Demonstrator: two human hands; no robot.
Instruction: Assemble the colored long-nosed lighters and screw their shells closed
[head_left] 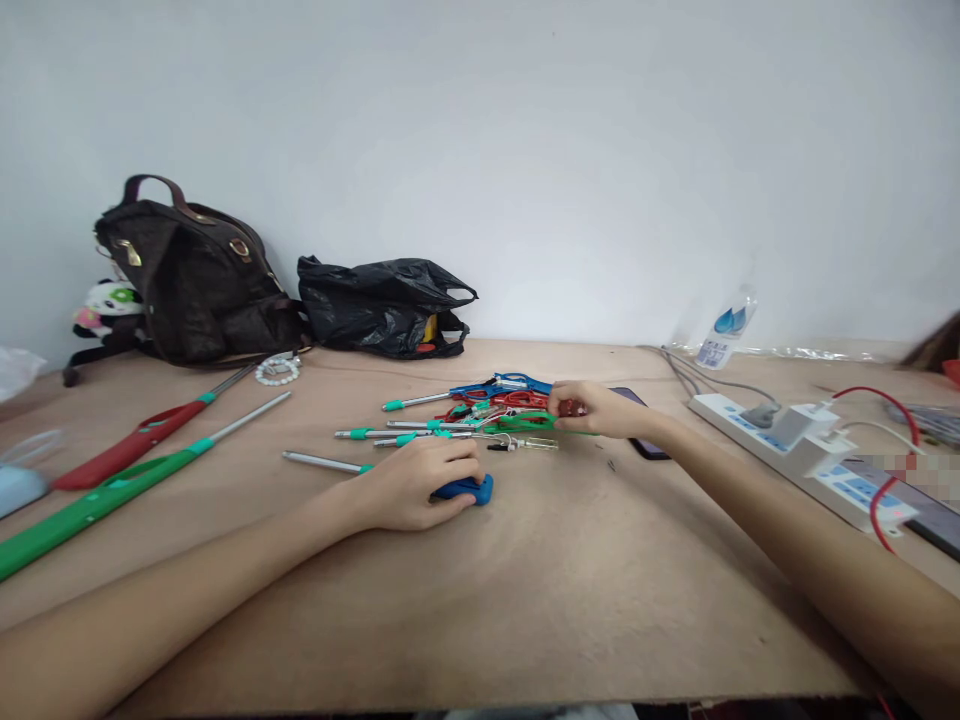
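Observation:
My left hand (420,480) is wrapped over the blue handle (472,489) of a long-nozzle lighter lying on the table, its metal tube (322,461) pointing left. At the right end of a pile of lighters, my right hand (589,408) has its fingers curled down. A small shiny reddish thing (573,408) shows at those fingers; whether it is a lighter part is unclear. A green lighter handle (525,422) runs under this hand. Red lighters (517,399) and a blue lighter (525,381) lie behind it, with loose wired parts (517,442) in front.
Whole red (142,440) and green (105,500) long lighters lie at left. Behind stand a dark backpack (202,290) and a black plastic bag (375,305). A phone (649,447) lies beyond my right wrist. A white power strip (780,450) with cables is at right.

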